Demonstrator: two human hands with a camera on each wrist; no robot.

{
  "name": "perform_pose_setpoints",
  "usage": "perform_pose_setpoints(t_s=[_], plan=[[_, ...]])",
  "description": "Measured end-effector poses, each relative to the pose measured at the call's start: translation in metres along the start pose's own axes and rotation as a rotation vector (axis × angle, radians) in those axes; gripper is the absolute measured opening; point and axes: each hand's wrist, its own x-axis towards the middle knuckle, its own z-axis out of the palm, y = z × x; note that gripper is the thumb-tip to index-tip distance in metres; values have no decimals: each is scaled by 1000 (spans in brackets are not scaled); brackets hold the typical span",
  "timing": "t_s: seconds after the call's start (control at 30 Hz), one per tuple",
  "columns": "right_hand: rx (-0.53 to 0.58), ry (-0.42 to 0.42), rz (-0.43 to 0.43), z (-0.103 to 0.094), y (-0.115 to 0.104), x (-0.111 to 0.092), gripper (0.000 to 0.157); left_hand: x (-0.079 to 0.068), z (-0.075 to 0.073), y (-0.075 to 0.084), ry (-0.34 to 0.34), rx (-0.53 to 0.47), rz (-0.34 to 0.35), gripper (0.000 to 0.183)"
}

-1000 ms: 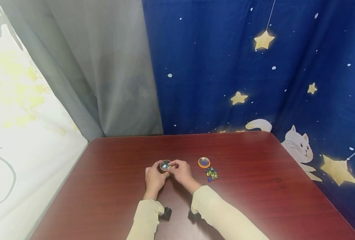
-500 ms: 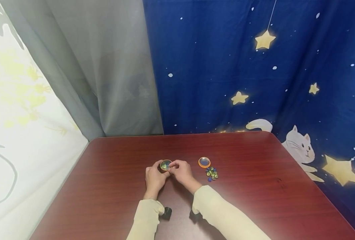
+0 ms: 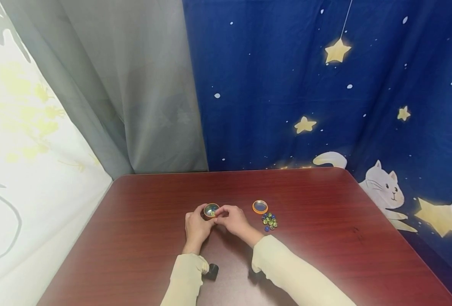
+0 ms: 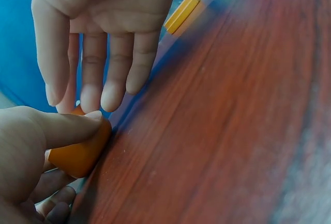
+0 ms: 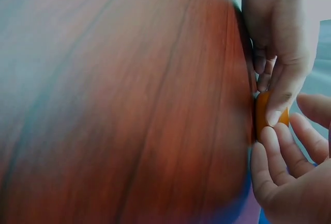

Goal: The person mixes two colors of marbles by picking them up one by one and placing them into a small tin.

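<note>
My left hand grips a small round orange tin, its thumb against the side; the tin stands with its mouth up on the table. In the head view the tin's shiny inside shows, with a greenish marble near the right fingertips. My right hand reaches over the tin's right rim. Its fingers point down at the tin, fairly straight, with the thumb apart from them; no marble shows between them.
To the right of the hands lies an orange-rimmed lid, inside facing up. Several green and blue glass marbles sit loose just in front of it. The dark red wooden table meets curtains at its far edge.
Green and blue marbles came into view inside the tin half a second ago. My right wrist and sleeve have since shifted slightly right, while the left hand keeps its grip on the tin.
</note>
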Motion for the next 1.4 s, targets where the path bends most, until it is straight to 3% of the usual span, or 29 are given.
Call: perform_pose_setpoints(t_s=[0.27,0.6,0.97,1.4], plan=[[17,-86,-34,-8,-3,-4,21,1,-2,1,-5,4,5,60],[-3,-133,-70,-17,0,-7,20,0,-1,1,-12,-9,-2,62],[-9,-213,-59,-29,4,-15,28,-1,-1,2,-17,-22,-9,65],[-25,-221,-75,-38,5,-19,30,-1,-2,1,-29,-13,-22,64]])
